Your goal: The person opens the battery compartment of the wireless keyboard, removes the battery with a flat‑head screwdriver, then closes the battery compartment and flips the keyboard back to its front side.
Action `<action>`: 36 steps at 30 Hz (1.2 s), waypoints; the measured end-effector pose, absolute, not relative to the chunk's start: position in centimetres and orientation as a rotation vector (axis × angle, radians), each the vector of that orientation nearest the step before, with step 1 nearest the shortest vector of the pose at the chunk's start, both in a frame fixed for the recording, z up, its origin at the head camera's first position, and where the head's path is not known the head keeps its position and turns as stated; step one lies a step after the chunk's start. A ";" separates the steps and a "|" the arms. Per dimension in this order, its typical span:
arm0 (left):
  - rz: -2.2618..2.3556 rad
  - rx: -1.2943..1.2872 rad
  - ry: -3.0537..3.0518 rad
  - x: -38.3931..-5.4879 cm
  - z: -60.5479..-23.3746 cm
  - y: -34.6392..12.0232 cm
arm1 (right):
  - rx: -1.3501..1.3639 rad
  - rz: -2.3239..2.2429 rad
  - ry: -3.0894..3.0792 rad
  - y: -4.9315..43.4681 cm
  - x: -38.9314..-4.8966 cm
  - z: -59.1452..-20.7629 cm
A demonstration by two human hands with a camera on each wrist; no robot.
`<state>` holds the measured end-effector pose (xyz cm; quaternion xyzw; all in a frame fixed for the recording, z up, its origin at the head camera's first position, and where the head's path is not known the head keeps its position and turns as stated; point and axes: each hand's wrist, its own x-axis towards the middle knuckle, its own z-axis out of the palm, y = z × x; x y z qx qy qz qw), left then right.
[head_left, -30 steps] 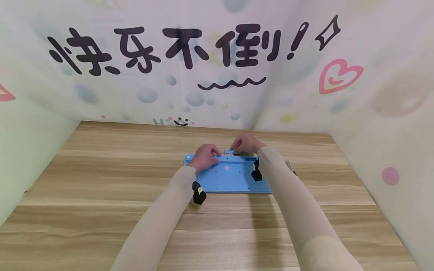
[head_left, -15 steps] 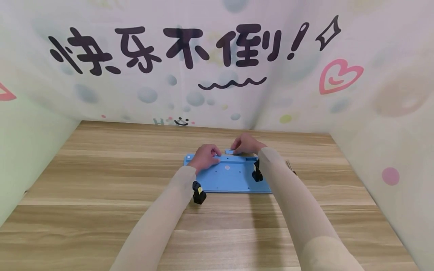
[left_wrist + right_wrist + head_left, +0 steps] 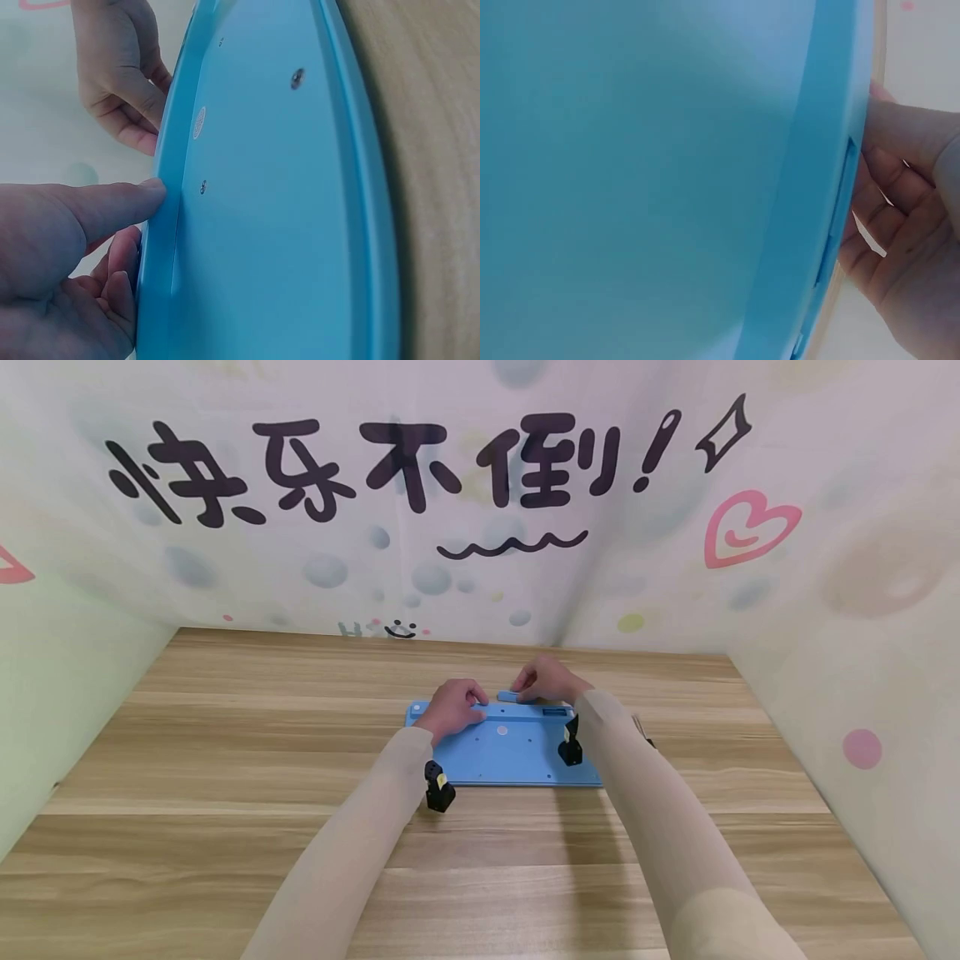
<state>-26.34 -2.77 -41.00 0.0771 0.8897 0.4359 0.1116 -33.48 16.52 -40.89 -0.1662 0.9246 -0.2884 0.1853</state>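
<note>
Pale blue plastic makes up both pieces in work: a keyboard, judging by its shape, which lies underside up on the wood-grain tabletop, and a small flat cover just past the keyboard's far edge. The right hand has that cover in a narrow pinch at its right end, thumb and fingertips close together; whether the cover touches the tabletop I cannot tell, and the right wrist view does not show it. The left hand has a light-looking grip at the far edge, its thumb laid on the raised bar and its fingers bent in against the back, so the gap is about as wide as the edge between them. Near the right end of that bar sits a dark recess, uncovered, whose long, narrow outline seems to suit the cover. A round sticker marks the middle of the underside, with screws set around it. I take the step in hand to be handling the loose cover while the keyboard is steadied. If the cover does belong to the recess, the next move calls for lining it up there and pressing it flat, with the left thumb guarding against the keyboard sliding
</note>
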 end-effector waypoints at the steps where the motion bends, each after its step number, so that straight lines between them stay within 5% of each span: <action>1: 1.275 0.226 2.613 -26.3 -41.0 -2.8 | -0.469 -0.812 2.610 16.6 -33.5 -40.9; 36: 1.300 0.240 2.620 -26.4 -41.3 -2.8 | -0.598 -0.833 2.670 19.7 -31.2 -38.1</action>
